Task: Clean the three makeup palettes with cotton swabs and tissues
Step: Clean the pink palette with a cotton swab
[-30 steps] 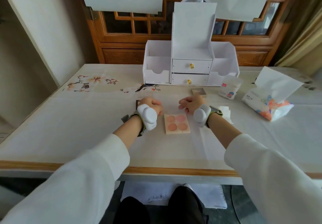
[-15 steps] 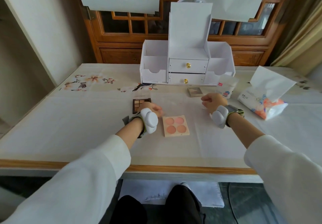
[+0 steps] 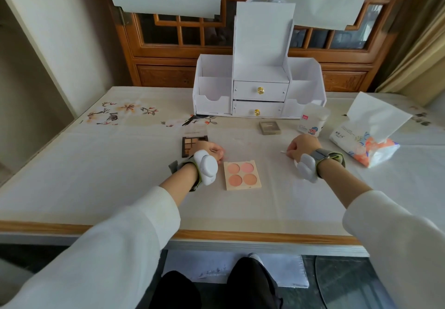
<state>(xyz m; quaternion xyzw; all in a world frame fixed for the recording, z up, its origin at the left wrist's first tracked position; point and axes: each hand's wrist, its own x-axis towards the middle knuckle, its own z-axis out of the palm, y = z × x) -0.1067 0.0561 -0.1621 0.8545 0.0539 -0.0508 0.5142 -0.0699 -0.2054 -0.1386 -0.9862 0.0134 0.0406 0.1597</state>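
Observation:
A blush palette (image 3: 242, 175) with four pink and orange pans lies open at the table's middle. Just behind it to the left, a brown eyeshadow palette (image 3: 192, 140) is partly covered by my left hand (image 3: 208, 151). That hand rests on the table as a fist beside the blush palette's far left corner and holds nothing I can see. A small grey compact (image 3: 270, 127) sits further back. My right hand (image 3: 303, 146) rests to the right of the blush palette and pinches a cotton swab (image 3: 282, 151), whose white tip sticks out to the left.
A white desk organiser (image 3: 258, 92) with two drawers stands at the back. A pack of cotton swabs (image 3: 313, 121) and a tissue pack (image 3: 361, 145) with one sheet pulled up are at the right. The table's wooden front edge (image 3: 240, 235) is near me.
My right hand has moved right, away from the blush palette toward the swab pack. My left hand has stayed beside the palette, and the brown palette behind it has come into view.

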